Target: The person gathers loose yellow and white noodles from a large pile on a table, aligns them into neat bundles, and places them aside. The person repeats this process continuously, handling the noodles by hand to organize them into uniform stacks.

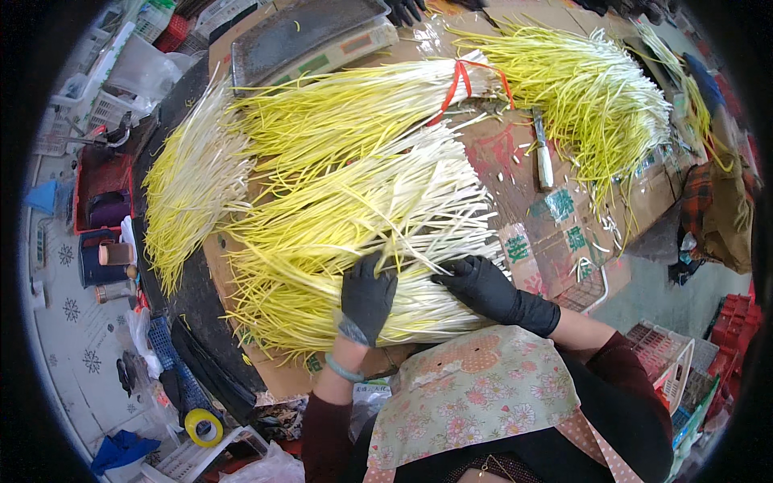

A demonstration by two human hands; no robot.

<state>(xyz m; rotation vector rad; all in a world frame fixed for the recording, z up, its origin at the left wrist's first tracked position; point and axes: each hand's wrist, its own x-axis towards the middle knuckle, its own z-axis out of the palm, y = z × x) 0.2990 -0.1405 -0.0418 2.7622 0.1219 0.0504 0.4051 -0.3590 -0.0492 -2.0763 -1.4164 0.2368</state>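
Note:
A broad heap of blanched yellow-and-white leafy stalks (338,211), which look like yellow chives, lies before me with white ends to the right. My left hand (367,299), in a black glove, has its fingers curled around a few stalks at the heap's near side. Thumb and fingers of my right hand (483,291), also black-gloved, pinch the white end of a loose stalk (416,247). Some of these stalks are blurred. Beyond the heap is a bundle (362,90) tied with red ribbon (457,87) near its white ends.
A knife (545,160) with a pale handle lies on the cardboard (501,160). More stalks lie at the left (196,187) and far right (592,96). A flat-topped scale (308,36) stands at the back. Another person's gloved hand (404,9) shows at the top edge.

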